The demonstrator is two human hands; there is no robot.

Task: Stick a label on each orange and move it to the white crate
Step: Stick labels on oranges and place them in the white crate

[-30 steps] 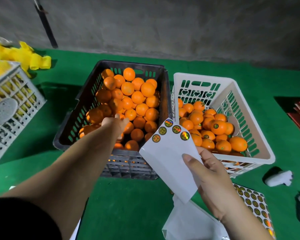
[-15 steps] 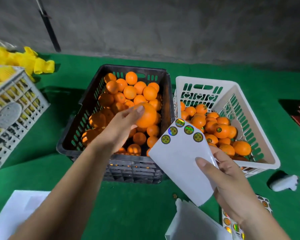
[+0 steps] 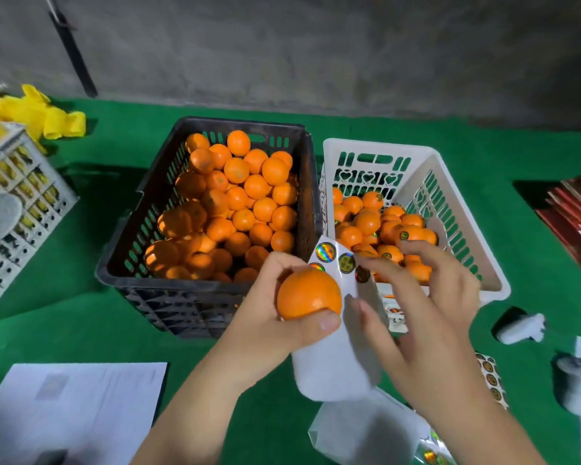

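1. Your left hand [image 3: 275, 317] was down in the black crate [image 3: 141, 209] a second ago; now it has lifted one orange [image 3: 309, 293] out and brought it in front of you, just beside the label sheet [image 3: 336, 350]
2. That means the pick is done, and the step in hand looks like peeling a label [image 3: 346, 262] for this fruit (no sticker shows on its visible face)
3. The left fingers curl round the orange from behind, thumb pressed along its near lower side
4. Your right hand [image 3: 426, 317] has shifted too: it held the sheet by its lower edge before, and now its fingers reach over the sheet's top toward the labels
5. Those fingers are blurred, so you cannot tell whether they already pinch a label or the sheet
6. The white crate [image 3: 457, 196] sits just right of the black one, part filled with labelled oranges, ready to receive this one
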